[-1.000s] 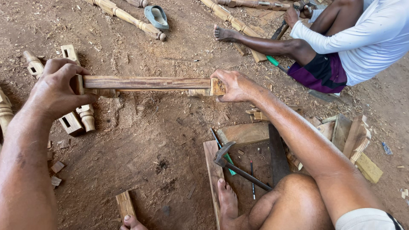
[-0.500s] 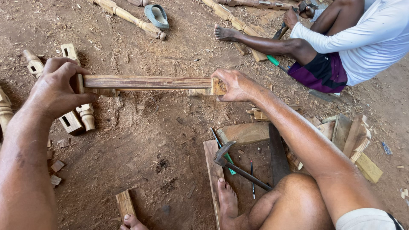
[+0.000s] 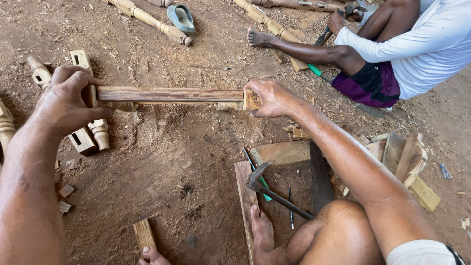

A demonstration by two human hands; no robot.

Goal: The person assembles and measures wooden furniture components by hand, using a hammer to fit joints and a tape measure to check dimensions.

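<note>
Left end of wooden bar (image 3: 169,94) hidden under left hand (image 3: 66,100); right end partly behind right hand (image 3: 272,98). Co-worker (image 3: 417,44) cut off by top-right edge. Hammer (image 3: 274,191) handle end runs behind knee.

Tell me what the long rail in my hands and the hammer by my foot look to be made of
The long rail, held by the left hand and right hand, looks like bare, unfinished hardwood: reddish-brown streaked grain, matte surface. The hammer has a dull grey claw head, probably steel, and a dark slim handle that could be metal or wood.
</note>
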